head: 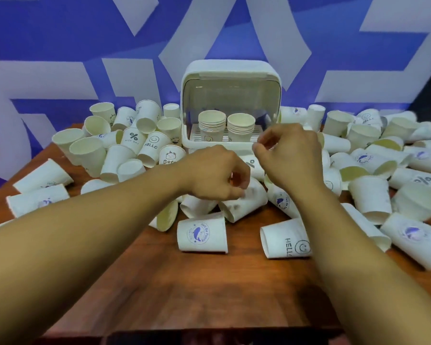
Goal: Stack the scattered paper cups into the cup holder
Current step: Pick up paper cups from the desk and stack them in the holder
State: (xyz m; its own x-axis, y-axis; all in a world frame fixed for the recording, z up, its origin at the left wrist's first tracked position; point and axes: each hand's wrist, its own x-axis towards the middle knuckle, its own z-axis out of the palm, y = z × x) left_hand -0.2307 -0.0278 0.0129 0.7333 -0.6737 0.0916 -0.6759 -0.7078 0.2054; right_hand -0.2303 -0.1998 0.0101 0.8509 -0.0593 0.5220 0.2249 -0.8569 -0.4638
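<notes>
White paper cups lie scattered in heaps across the wooden table (159, 282). The white cup holder (230, 70) stands at the back middle with its clear lid up, and two short stacks of cups (212, 125) (240, 128) stand upright on its tray. My left hand (214, 173) hangs in front of the holder, its curled fingers reaching down onto a cup lying on its side (249, 204); I cannot tell whether they grip it. My right hand (289, 153) hovers just before the holder's tray, fingers loosely curled and holding nothing.
A whale-print cup (202, 236) and a "HELLO" cup (284, 239) lie on their sides nearest me. Dense piles of cups (125, 145) (373, 155) flank the holder left and right. Bare wood spans the near part of the table. A blue-and-white patterned wall stands behind.
</notes>
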